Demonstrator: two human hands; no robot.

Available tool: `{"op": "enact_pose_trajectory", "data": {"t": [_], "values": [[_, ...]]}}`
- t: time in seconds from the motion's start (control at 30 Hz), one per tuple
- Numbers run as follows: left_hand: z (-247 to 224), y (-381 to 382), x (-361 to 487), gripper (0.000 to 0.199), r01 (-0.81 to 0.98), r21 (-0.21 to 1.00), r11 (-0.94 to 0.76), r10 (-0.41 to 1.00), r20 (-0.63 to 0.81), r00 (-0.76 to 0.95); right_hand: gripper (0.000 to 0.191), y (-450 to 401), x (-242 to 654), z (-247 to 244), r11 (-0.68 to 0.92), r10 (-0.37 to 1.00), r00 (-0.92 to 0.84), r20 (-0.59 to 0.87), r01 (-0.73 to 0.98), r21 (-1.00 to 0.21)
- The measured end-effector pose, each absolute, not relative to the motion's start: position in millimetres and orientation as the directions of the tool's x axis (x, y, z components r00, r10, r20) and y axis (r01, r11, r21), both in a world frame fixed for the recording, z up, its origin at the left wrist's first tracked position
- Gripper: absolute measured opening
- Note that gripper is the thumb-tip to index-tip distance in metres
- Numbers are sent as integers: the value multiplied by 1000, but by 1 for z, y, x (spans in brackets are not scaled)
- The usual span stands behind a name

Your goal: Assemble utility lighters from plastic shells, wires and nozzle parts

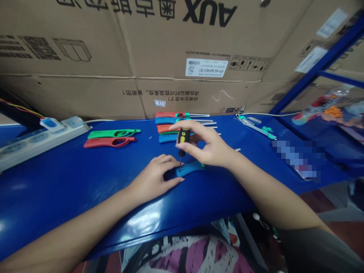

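My right hand (206, 146) is closed round a black and yellow screwdriver (183, 142), which stands nearly upright. Its tip meets the handle end of a blue lighter (189, 168) lying on the blue table (113, 189). From the left, the fingers and thumb of my left hand (155, 176) pinch that same end of the blue lighter. The lighter's far end passes under my right hand, where a bit of green shows. Behind the hands lies a row of red and blue lighters (167, 115) with metal rods, partly covered by my right hand.
At the left are a green lighter body (105, 134), a red one (99, 143) and a white power strip (40, 140). Metal rods with green parts (256, 127) lie at the back right, near a pixelated object (298, 159). A cardboard box (99, 87) stands behind.
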State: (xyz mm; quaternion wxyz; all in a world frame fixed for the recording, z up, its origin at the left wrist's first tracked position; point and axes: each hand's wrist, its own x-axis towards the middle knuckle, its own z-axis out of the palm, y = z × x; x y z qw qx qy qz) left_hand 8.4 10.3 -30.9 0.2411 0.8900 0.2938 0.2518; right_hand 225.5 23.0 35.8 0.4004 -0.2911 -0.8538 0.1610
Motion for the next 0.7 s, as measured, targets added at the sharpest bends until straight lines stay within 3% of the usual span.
{"op": "enact_pose_trajectory", "data": {"t": [0.07, 0.1, 0.23, 0.27, 0.43, 0.6, 0.7], "values": [[-31, 10, 9, 31, 400, 575, -714, 643, 314, 698, 40, 23, 227, 35, 819, 549, -456, 700, 461, -342], [-31, 10, 9, 31, 399, 575, -714, 643, 314, 699, 40, 22, 227, 35, 825, 531, -453, 716, 468, -316], [-31, 11, 9, 33, 407, 572, -712, 644, 303, 702, 41, 17, 224, 38, 768, 618, -557, 555, 278, -576], [-31, 11, 9, 33, 410, 571, -711, 646, 301, 702, 41, 16, 223, 38, 761, 618, -569, 542, 260, -594], [-32, 14, 9, 35, 396, 584, -709, 644, 306, 702, 38, 12, 222, 40, 814, 532, -435, 726, 499, -298], [-31, 15, 10, 33, 378, 590, -714, 636, 319, 703, 38, 17, 225, 42, 760, 630, -523, 574, 263, -594], [-30, 15, 10, 34, 384, 594, -706, 644, 316, 697, 31, 22, 230, 42, 842, 537, -440, 719, 324, -431]]}}
